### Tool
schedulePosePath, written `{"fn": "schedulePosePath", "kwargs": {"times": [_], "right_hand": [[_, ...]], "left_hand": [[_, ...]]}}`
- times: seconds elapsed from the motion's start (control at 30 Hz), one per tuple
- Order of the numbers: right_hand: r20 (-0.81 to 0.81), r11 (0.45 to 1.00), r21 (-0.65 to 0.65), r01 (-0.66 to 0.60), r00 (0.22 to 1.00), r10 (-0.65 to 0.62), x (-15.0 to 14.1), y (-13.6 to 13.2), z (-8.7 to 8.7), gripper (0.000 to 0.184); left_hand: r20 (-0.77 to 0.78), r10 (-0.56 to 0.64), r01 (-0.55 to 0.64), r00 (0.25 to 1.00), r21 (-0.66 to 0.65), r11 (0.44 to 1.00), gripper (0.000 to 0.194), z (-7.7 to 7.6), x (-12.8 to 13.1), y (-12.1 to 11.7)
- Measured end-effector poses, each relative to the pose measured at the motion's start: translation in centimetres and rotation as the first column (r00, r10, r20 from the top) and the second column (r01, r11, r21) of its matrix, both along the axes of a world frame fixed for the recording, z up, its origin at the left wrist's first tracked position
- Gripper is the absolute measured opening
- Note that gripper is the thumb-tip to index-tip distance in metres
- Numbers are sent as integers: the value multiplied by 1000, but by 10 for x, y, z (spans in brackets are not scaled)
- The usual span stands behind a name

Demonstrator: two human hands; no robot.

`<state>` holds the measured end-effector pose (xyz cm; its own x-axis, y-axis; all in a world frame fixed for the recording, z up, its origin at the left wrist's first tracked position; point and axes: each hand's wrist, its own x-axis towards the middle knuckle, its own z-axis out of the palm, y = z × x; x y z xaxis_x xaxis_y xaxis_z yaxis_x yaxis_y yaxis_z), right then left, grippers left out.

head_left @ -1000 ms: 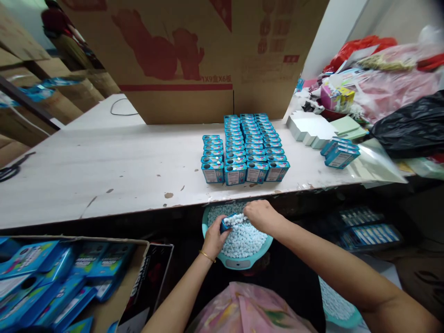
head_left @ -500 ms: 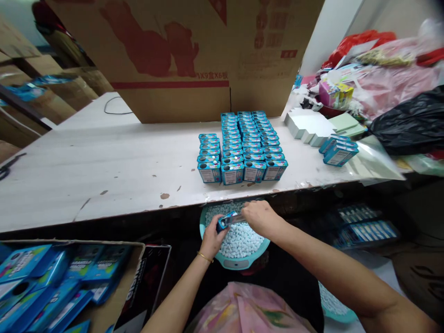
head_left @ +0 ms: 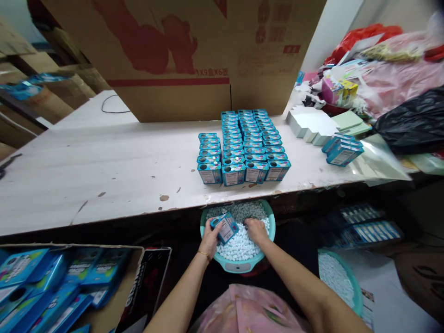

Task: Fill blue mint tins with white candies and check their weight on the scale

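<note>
My left hand is closed around a small blue carton, tilted over a turquoise basin. The basin is full of small white-blue pellets. At the right of the basin my right hand is curled with its fingertips down among the pellets. The clear scoop seen in it earlier is hidden now. On the table ahead, rows of matching blue cartons stand packed together, with a few loose pellets on their tops.
A large cardboard box stands behind the rows on the white table. At lower left, an open carton holds more blue boxes. White card stacks and bags lie at right. A second basin sits low right.
The clear scoop, first heaped with pellets, was tipped at the carton's opening. My right hand has since dropped into the pellets, while my left hand has turned the carton so its printed side shows.
</note>
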<state>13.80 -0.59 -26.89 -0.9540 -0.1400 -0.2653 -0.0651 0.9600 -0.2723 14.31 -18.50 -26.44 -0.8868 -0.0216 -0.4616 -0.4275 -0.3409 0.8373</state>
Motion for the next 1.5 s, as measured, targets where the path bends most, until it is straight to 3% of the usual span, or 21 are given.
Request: {"fn": "schedulePosePath", "kwargs": {"times": [0.13,0.27,0.37,0.5,0.6,0.73,0.9,1.1,1.2,1.27,1.4,1.5], "right_hand": [[1,991,-120,53,999,-53,-1,8,-7,26],[-5,973,-221,61,998,-64,-3,26,3,25],[-26,957,-288,35,999,-44,-4,35,24,24],[-77,944,-329,-39,997,15,-4,39,66,23],[-101,958,-247,-147,987,126,-6,34,97,24],[-68,960,-1,-281,958,280,-8,16,130,26],[-68,902,245,-357,921,383,-2,-11,157,23],[-70,864,299,-406,893,444,3,-24,176,20],[-70,884,298,-361,915,397,4,-3,172,20],[-56,904,301,-304,941,335,5,20,156,23],[18,944,270,-188,982,190,6,45,96,26],[63,982,132,-137,989,130,7,24,46,29]], "left_hand": [[-27,-36,36,999,2,999,41,16,5,-6],[-179,-33,1,983,-179,984,42,30,12,-30],[-280,-84,-26,956,-368,930,41,33,13,-41],[-352,-218,-8,910,-540,842,39,29,12,-36],[-357,-333,38,873,-631,775,36,29,11,-23],[-354,-407,58,842,-691,721,34,33,11,-9],[-366,-434,54,823,-710,702,35,28,11,-5],[-373,-409,46,833,-689,723,34,25,11,-4],[-388,-358,29,849,-642,766,33,27,11,-10],[-395,-285,1,873,-585,811,34,27,10,-17],[-314,-58,-67,948,-372,926,39,14,8,-27],[-140,53,-78,989,-176,981,42,1,4,-21]]}}
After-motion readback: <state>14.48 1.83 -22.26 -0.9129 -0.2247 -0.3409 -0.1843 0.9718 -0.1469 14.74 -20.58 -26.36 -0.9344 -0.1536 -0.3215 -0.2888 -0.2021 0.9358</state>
